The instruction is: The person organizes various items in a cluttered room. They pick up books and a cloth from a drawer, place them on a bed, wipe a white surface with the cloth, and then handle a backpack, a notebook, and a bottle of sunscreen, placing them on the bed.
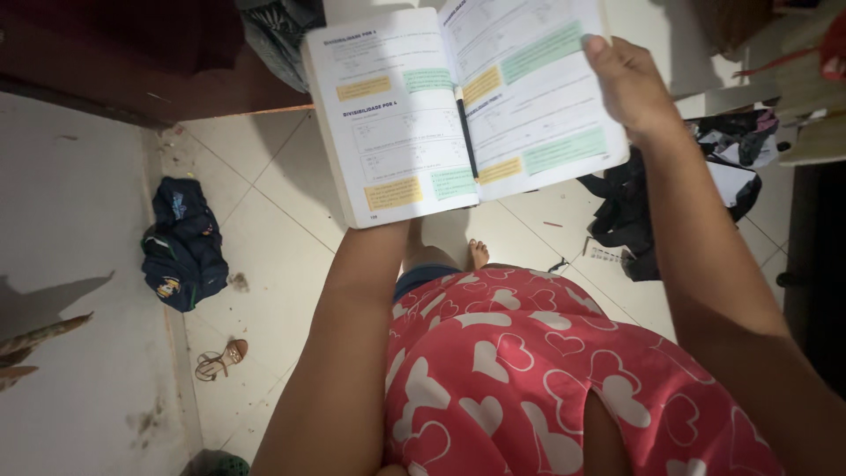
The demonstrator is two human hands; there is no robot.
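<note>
An open textbook is held up in front of the person, above the tiled floor, its pages facing the camera so they can be read. The pages carry printed text with yellow and green highlighted boxes, and a dark pen lies in the gutter between them, probably parked there so that it stays with the page.

The right hand grips the book's right edge, its fingers curled over the outer margin of the right page and pinching it, apparently to keep the book spread flat. The left hand is hidden behind the book; only the left forearm shows, rising to the book's lower left corner, so I cannot tell how far it is closed, though it seems to support the book from beneath.

Below the book is the person's red dress with white hearts, and a bare foot shows on the floor just under the book's lower edge. Left of the book, a dark blue backpack lies by the wall, with a strappy sandal further down. Right of the book sits a heap of dark cloth and papers. Above the book's left corner runs a dark wooden furniture edge.
</note>
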